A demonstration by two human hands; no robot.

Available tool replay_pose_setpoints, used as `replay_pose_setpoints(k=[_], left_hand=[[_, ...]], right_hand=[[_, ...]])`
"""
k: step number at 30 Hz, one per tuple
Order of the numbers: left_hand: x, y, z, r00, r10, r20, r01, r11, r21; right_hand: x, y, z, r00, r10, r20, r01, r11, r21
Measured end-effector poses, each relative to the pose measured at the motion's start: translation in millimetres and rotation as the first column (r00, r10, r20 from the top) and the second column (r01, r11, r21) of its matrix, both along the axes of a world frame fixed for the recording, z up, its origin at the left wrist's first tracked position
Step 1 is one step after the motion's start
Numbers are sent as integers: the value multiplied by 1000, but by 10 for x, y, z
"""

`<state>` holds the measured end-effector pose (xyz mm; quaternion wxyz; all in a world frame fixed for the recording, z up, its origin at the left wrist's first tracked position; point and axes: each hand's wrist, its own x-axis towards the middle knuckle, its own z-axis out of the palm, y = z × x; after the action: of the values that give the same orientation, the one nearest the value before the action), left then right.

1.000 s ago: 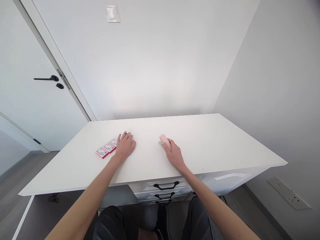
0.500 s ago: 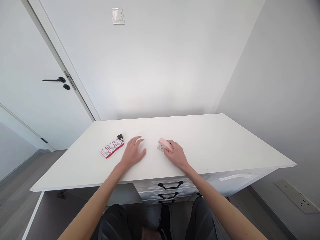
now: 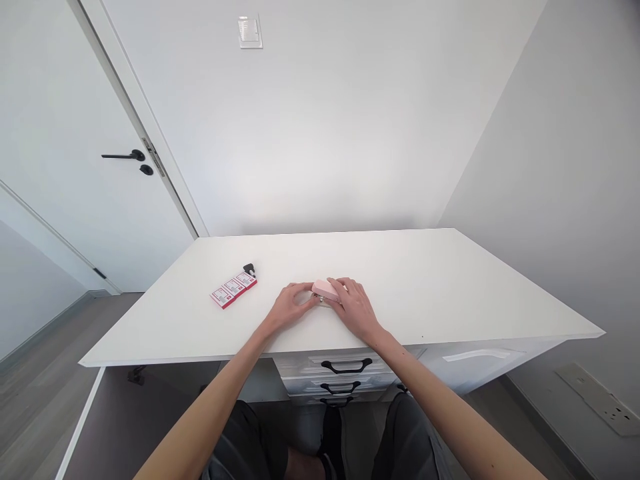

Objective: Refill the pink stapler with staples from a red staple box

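White door (image 3: 75,100), black handle (image 3: 135,155), pale walls (image 3: 350,120), grey floor (image 3: 60,340), white desk (image 3: 425,280)

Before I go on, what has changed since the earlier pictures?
The left hand has moved right, away from the boxes and the black item, to the left end of the stapler; whether it grips is hard to tell. The stapler has turned to lie more crosswise on the desk. The right hand still holds it; the boxes stay put.

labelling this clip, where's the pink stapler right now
In the head view, the pink stapler is near the middle of the white tabletop, between the left hand and right hand.
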<state>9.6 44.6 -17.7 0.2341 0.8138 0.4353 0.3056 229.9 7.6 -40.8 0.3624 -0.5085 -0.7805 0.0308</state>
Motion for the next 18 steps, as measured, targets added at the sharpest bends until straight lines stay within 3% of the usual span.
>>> replay_pose_setpoints(k=[9, 18], left_hand=[[-14, -44, 74, 994, -105, 41, 107, 994, -35], [8, -103, 101, 991, -117, 65, 122, 989, -78]], right_hand=[[-33, -36, 19, 994, 107, 31, -105, 993, -54], [-13, -47, 21, 987, 162, 3, -162, 984, -74]])
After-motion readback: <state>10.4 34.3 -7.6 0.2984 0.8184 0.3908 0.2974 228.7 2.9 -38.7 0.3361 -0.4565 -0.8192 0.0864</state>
